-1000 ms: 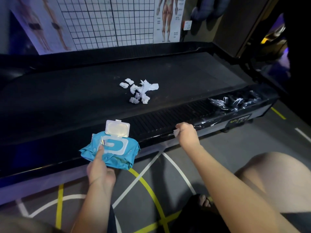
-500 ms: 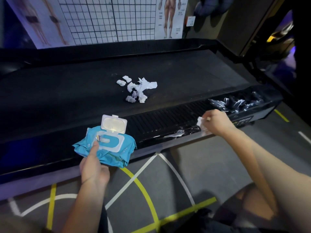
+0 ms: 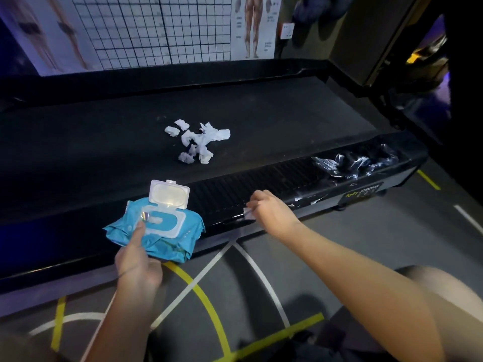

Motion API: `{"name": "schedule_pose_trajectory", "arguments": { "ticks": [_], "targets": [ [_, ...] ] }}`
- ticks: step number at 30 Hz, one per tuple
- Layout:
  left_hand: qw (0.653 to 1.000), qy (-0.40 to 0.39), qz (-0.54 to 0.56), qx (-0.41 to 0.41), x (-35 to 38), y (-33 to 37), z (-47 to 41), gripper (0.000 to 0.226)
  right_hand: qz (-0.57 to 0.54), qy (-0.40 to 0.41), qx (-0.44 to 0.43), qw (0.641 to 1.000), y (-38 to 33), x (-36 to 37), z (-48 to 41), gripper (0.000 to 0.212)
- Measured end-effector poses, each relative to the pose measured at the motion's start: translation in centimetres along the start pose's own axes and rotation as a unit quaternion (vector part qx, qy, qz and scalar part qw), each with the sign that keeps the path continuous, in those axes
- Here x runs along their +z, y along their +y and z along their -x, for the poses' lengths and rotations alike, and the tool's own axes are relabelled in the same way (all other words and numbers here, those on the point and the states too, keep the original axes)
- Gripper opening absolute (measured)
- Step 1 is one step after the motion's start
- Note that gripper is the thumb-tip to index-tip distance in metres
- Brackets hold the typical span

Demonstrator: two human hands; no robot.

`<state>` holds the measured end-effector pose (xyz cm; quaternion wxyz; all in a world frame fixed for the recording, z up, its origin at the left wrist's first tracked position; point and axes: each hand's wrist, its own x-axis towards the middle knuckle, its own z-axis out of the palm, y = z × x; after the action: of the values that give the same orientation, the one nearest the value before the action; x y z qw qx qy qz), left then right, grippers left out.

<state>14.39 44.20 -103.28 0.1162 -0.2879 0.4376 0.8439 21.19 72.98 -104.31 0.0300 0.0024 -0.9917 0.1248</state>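
Note:
A blue pack of wet wipes [image 3: 167, 237] with its white flip lid [image 3: 168, 192] open rests on the near edge of a black treadmill deck [image 3: 261, 121]. My left hand [image 3: 137, 259] grips the pack from below, thumb on top beside the opening. My right hand [image 3: 270, 211] holds a small white wipe [image 3: 248, 212] pressed against the ribbed black side rail [image 3: 274, 176] of the treadmill. A heap of crumpled used white wipes [image 3: 198, 142] lies on the belt, further back.
Crumpled clear plastic wrapping [image 3: 355, 162] lies on the rail's right end. A gridded posture chart [image 3: 162, 30] hangs on the wall behind. The grey floor [image 3: 352, 244] has yellow and white lines. My bare knee [image 3: 444, 291] is at the lower right.
My right hand wiped right along the rail, then came back left to near the wipes pack. My left hand kept holding the pack, almost still.

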Motion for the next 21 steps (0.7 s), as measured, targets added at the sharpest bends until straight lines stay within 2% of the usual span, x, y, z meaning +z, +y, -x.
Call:
{"name": "schedule_pose_trajectory", "arguments": {
  "ticks": [2, 4, 8, 11, 18, 21],
  "targets": [
    [1.000, -0.004, 0.007, -0.002, 0.1, 0.0, -0.3, 0.019, -0.028, 0.013, 0.052, 0.998, 0.9, -0.6, 0.4, 0.019],
    [1.000, -0.009, 0.001, -0.002, 0.5, -0.1, -0.4, 0.018, -0.007, 0.005, 0.107, 0.994, 2.1, -1.3, 1.1, 0.027],
    [1.000, -0.003, 0.004, -0.004, 1.0, -0.8, -0.2, 0.015, 0.017, 0.011, 0.186, 0.982, 5.7, -3.0, 2.2, 0.029],
    [1.000, -0.026, 0.010, -0.012, 1.4, -0.9, 0.4, 0.018, 0.021, 0.028, 0.259, 0.965, 8.2, -4.2, 3.3, 0.028],
    [0.999, -0.039, 0.004, 0.001, 1.2, -0.2, 1.2, 0.017, -0.054, 0.104, 0.367, 0.923, 9.4, -5.5, 3.1, 0.029],
    [0.999, -0.043, 0.008, 0.001, 0.8, 0.2, 1.3, 0.021, -0.080, 0.140, 0.389, 0.907, 9.3, -6.8, 2.2, 0.030]
  ]
}}
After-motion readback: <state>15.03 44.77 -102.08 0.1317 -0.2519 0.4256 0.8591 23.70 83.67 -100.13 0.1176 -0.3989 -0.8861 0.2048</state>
